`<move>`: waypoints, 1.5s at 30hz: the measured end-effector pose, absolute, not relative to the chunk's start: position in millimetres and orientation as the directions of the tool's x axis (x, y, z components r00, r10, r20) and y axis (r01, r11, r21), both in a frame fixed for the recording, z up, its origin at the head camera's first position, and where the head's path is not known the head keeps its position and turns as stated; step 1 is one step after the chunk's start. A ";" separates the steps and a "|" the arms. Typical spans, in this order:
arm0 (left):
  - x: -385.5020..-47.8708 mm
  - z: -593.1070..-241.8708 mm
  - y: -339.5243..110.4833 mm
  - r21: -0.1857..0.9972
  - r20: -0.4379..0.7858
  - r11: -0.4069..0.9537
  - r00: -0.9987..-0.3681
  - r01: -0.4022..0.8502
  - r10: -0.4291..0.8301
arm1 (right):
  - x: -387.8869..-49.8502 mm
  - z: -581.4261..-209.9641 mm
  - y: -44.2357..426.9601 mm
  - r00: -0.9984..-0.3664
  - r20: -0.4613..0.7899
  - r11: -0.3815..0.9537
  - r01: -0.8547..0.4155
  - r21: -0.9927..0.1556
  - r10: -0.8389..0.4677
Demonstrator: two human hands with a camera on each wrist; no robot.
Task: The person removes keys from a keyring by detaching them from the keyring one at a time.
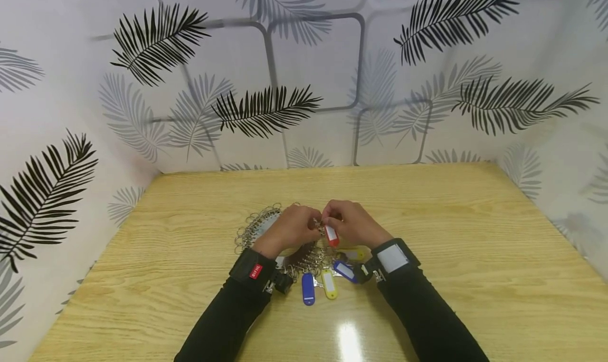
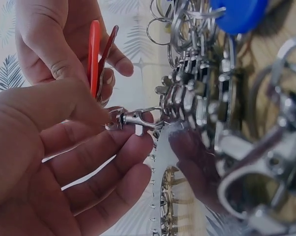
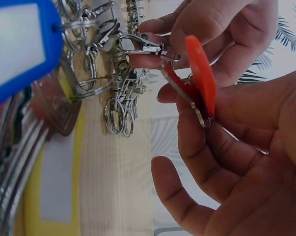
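In the head view my left hand (image 1: 291,226) lies over a round, shiny disc (image 1: 267,226) ringed with metal clasps. Its thumb and fingers pinch a silver swivel clasp (image 2: 136,118), seen up close in the left wrist view. Just to the right, my right hand (image 1: 357,223) pinches a red key tag (image 1: 331,235) with a white label. A silver key (image 3: 201,117) lies alongside that tag, between the fingers. The tag's ring end is close beside the clasp; whether the two are linked I cannot tell. The hands partly cover the disc.
On the wooden table (image 1: 190,277), a blue tag (image 1: 308,291), a yellow tag (image 1: 329,284), a second blue tag (image 1: 345,272) and another yellow tag (image 1: 355,254) lie at the disc's near right edge. A leaf-patterned wall (image 1: 313,140) stands behind.
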State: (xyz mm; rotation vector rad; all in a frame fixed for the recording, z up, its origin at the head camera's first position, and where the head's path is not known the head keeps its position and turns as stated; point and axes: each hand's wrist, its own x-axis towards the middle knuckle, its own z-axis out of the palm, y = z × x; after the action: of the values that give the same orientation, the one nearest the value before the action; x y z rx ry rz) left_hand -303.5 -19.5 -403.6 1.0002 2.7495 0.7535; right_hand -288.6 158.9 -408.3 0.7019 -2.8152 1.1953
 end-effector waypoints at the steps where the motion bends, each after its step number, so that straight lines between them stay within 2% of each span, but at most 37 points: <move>1: -303.7 -403.8 -19.2 0.499 0.054 0.654 -0.773 0.569 0.632 | -288.3 -407.8 159.2 -0.900 0.174 0.610 -0.403 -0.683 -0.400; 18: -303.2 -402.0 -18.0 0.507 0.070 0.651 -0.780 0.565 0.622 | -289.2 -408.7 158.1 -0.910 0.129 0.623 -0.368 -0.691 -0.394; 28: -303.3 -402.3 -17.0 0.536 0.052 0.625 -0.760 0.568 0.648 | -289.6 -410.4 159.1 -0.919 0.123 0.634 -0.352 -0.689 -0.375; 37: -304.9 -403.8 -18.4 0.479 0.062 0.626 -0.736 0.615 0.674 | -290.8 -411.9 159.0 -0.911 0.108 0.633 -0.358 -0.687 -0.398; 45: -302.5 -402.4 -18.1 0.521 0.078 0.614 -0.750 0.593 0.657 | -290.7 -411.2 160.1 -0.912 0.130 0.639 -0.368 -0.676 -0.388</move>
State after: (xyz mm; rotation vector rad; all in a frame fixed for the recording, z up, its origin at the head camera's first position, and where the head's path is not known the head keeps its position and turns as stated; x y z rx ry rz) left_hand -302.5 -18.1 -402.4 1.0548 2.7127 0.8091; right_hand -290.7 160.1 -411.2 0.6619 -2.8687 1.1727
